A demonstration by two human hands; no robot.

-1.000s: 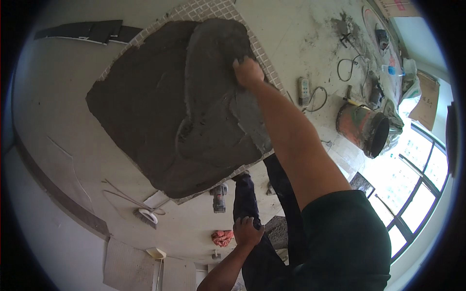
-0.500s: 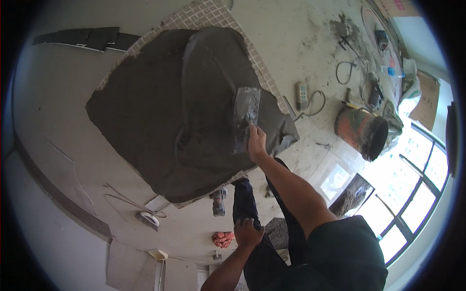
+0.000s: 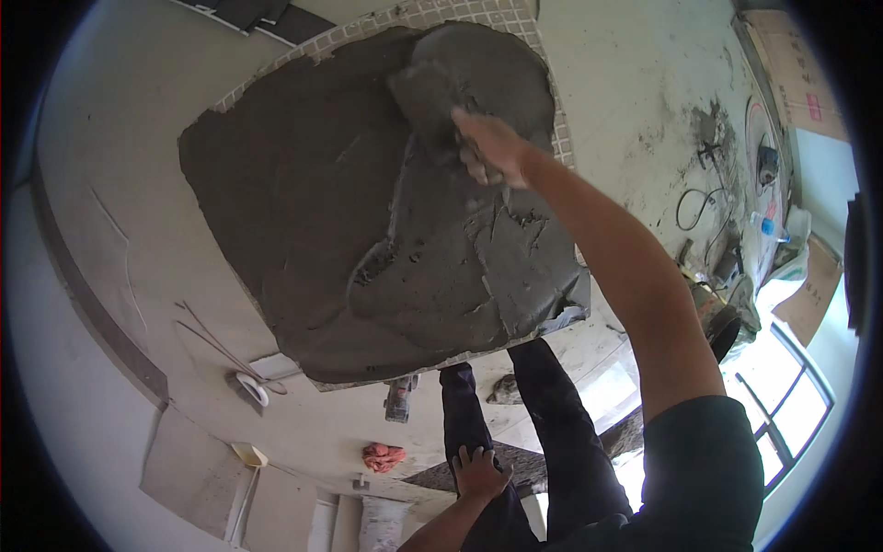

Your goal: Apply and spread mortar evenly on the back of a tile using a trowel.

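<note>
A large tile with a gridded back (image 3: 563, 138) lies below me, most of it coated in wet grey mortar (image 3: 294, 184). My right hand (image 3: 492, 150) is closed around the handle of a flat trowel (image 3: 425, 99). The trowel, smeared by motion and caked in grey, is over the upper part of the mortar. Ridges and rough patches show in the coat nearer to me. My left hand (image 3: 480, 474) rests on my left knee with its fingers spread, holding nothing.
Near the tile's lower edge lie a power tool (image 3: 398, 397) and a red cloth (image 3: 384, 456). A brush (image 3: 248, 391) lies at the lower left. Dark strips (image 3: 299, 25) are at the top left. A cable (image 3: 692, 210) and bottle (image 3: 771, 227) lie on the right.
My right hand has swept the trowel up and left across the mortar, smoothing the upper part. My left hand has spread its fingers on my knee. The view has shifted.
</note>
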